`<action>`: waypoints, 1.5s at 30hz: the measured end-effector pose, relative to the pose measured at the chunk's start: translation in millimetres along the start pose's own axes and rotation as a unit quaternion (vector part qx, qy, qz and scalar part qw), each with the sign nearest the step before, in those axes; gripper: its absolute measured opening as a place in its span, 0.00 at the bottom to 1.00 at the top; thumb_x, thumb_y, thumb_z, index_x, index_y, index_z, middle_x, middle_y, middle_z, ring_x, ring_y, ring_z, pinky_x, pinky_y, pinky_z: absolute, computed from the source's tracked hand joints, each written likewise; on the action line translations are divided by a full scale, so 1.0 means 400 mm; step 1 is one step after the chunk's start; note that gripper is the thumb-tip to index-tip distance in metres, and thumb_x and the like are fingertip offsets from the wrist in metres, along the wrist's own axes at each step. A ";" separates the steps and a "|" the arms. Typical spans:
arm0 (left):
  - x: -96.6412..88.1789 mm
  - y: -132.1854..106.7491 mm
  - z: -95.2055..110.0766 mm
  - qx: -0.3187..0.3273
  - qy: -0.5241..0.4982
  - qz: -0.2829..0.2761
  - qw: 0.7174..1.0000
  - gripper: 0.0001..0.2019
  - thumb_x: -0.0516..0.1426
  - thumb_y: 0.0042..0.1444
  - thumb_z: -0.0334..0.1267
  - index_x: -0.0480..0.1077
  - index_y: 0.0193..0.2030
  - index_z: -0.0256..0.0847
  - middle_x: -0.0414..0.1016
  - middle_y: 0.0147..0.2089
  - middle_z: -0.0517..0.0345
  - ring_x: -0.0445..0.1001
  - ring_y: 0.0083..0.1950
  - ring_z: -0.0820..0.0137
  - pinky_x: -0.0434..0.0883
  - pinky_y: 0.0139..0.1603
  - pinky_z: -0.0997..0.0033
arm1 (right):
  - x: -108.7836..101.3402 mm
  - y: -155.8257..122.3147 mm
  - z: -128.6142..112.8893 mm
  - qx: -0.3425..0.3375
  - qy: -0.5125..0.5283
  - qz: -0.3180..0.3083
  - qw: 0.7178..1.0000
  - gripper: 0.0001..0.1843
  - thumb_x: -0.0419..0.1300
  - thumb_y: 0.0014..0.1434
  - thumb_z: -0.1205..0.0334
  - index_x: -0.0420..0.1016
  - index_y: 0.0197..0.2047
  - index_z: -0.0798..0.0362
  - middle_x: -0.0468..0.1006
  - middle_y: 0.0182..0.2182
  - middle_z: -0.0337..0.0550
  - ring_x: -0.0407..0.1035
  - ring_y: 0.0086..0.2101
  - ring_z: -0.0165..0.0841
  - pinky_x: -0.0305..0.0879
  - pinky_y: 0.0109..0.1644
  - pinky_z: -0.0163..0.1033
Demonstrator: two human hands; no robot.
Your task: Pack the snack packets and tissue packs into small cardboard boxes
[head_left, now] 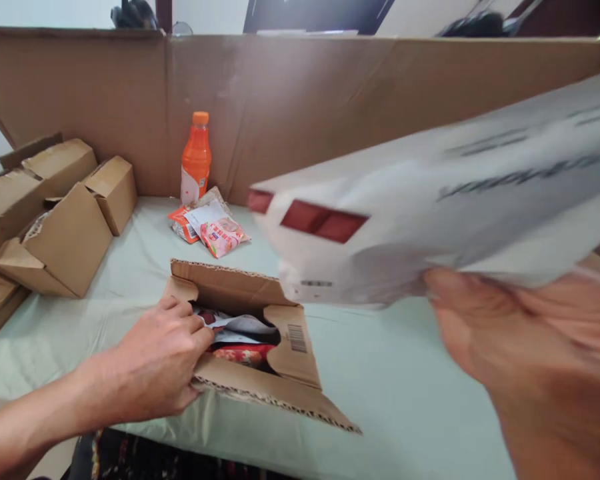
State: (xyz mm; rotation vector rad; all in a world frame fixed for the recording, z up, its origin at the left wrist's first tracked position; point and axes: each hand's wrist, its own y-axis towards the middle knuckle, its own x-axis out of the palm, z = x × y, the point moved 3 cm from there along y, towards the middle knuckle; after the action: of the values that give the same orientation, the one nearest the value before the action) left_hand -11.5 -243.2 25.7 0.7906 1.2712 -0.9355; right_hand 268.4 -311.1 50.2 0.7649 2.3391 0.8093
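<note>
An open cardboard box (293,383) lies in front of me with its flaps spread. Inside it are a white packet (250,325) and a red packet (240,353), partly covered by the flaps. My left hand (163,353) is closed over the box's left side, its fingertips beside the packets. To the right, my right hand (510,333) pinches the lower edge of a large white packet (400,207) with dark red rectangles and blurred dark lettering. This packet is raised above the table, tilted, and cut off by the right edge of the view.
Several cardboard boxes (75,240) are grouped at the left. An orange drink bottle (197,160) stands at the back, with small snack packets (223,235) lying before it. A tall cardboard wall (290,100) closes off the far side of the pale green cloth (390,373).
</note>
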 end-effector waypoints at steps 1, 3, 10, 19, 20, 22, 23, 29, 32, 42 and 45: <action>-0.001 0.000 0.000 -0.003 0.001 0.004 1.000 0.09 0.63 0.49 0.34 0.75 0.39 0.37 0.79 0.38 0.49 0.75 0.43 0.57 0.72 0.49 0.56 | 0.006 -0.011 -0.018 -0.030 -0.036 -0.009 0.999 0.12 0.68 0.59 0.65 0.85 0.41 0.35 0.83 0.29 0.33 0.76 0.28 0.34 0.73 0.34 0.39; -0.001 0.001 0.001 -0.008 0.003 0.009 1.000 0.08 0.62 0.49 0.33 0.75 0.38 0.38 0.80 0.38 0.50 0.76 0.42 0.57 0.73 0.48 0.57 | 0.039 -0.025 -0.046 -0.103 -0.063 -0.053 0.991 0.13 0.67 0.59 0.69 0.85 0.38 0.38 0.82 0.25 0.32 0.73 0.22 0.31 0.72 0.27 0.35; 0.009 -0.005 0.005 -0.025 0.044 0.030 0.998 0.09 0.64 0.51 0.40 0.75 0.35 0.37 0.79 0.36 0.48 0.75 0.43 0.55 0.72 0.51 0.54 | 0.173 -0.060 -0.025 -0.178 -0.126 -0.315 0.924 0.24 0.47 0.66 0.74 0.83 0.50 0.50 0.86 0.45 0.43 0.82 0.43 0.35 0.80 0.48 0.38; 0.000 -0.016 0.020 -0.120 0.139 0.021 0.983 0.15 0.65 0.48 0.45 0.77 0.35 0.34 0.79 0.36 0.42 0.74 0.43 0.51 0.69 0.51 0.46 | 0.166 -0.039 -0.041 -0.121 -0.231 -0.419 0.870 0.25 0.45 0.67 0.72 0.81 0.52 0.49 0.86 0.46 0.44 0.81 0.41 0.36 0.77 0.43 0.40; 0.000 -0.016 0.022 -0.116 0.138 0.019 0.983 0.15 0.65 0.48 0.46 0.77 0.35 0.34 0.79 0.34 0.42 0.74 0.43 0.51 0.69 0.51 0.45 | 0.168 -0.035 -0.050 -0.119 -0.245 -0.421 0.865 0.25 0.46 0.66 0.73 0.81 0.51 0.49 0.86 0.45 0.44 0.81 0.40 0.36 0.76 0.42 0.39; 0.001 -0.016 0.023 -0.108 0.128 0.025 0.986 0.13 0.65 0.47 0.44 0.77 0.33 0.35 0.79 0.33 0.43 0.74 0.42 0.51 0.68 0.51 0.45 | 0.188 -0.031 -0.063 -0.100 -0.283 -0.449 0.842 0.24 0.47 0.64 0.75 0.81 0.48 0.48 0.86 0.42 0.43 0.80 0.37 0.35 0.74 0.39 0.37; 0.001 -0.015 0.022 -0.105 0.120 0.031 0.987 0.12 0.65 0.46 0.42 0.77 0.33 0.35 0.79 0.32 0.43 0.74 0.42 0.51 0.68 0.51 0.45 | 0.206 -0.033 -0.065 -0.088 -0.303 -0.475 0.822 0.23 0.49 0.62 0.76 0.81 0.46 0.48 0.86 0.41 0.43 0.80 0.36 0.36 0.73 0.39 0.37; 0.010 -0.015 0.009 -0.104 0.100 0.039 0.989 0.12 0.65 0.48 0.40 0.77 0.35 0.34 0.79 0.35 0.42 0.74 0.43 0.51 0.70 0.49 0.47 | 0.318 -0.046 -0.037 -0.025 -0.339 -0.585 0.736 0.20 0.53 0.60 0.78 0.82 0.46 0.54 0.85 0.46 0.52 0.79 0.48 0.46 0.71 0.48 0.42; 0.013 -0.018 0.013 -0.091 0.105 0.039 0.990 0.13 0.67 0.47 0.41 0.77 0.36 0.35 0.79 0.36 0.45 0.74 0.44 0.52 0.71 0.48 0.50 | 0.316 -0.035 -0.037 -0.007 -0.268 -0.581 0.768 0.23 0.53 0.64 0.74 0.79 0.56 0.49 0.84 0.51 0.48 0.77 0.52 0.43 0.69 0.53 0.42; 0.022 -0.022 0.014 -0.071 0.105 0.065 0.990 0.12 0.68 0.44 0.40 0.76 0.34 0.35 0.79 0.35 0.48 0.74 0.44 0.53 0.73 0.50 0.49 | 0.370 -0.010 -0.063 -0.037 -0.223 -0.650 0.725 0.19 0.45 0.73 0.60 0.74 0.54 0.54 0.84 0.47 0.51 0.77 0.44 0.44 0.64 0.45 0.42; 0.025 -0.024 0.015 -0.047 0.109 0.088 0.989 0.10 0.66 0.44 0.38 0.76 0.32 0.35 0.79 0.34 0.48 0.74 0.44 0.54 0.73 0.52 0.49 | 0.381 -0.013 -0.051 -0.033 -0.190 -0.664 0.723 0.19 0.43 0.74 0.61 0.74 0.52 0.55 0.84 0.42 0.51 0.76 0.40 0.42 0.62 0.42 0.41</action>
State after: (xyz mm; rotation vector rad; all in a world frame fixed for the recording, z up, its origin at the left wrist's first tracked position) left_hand -17.0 -254.0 16.8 0.9334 1.3974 -0.6558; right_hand 148.2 -221.7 14.2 -0.7581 1.7714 0.0265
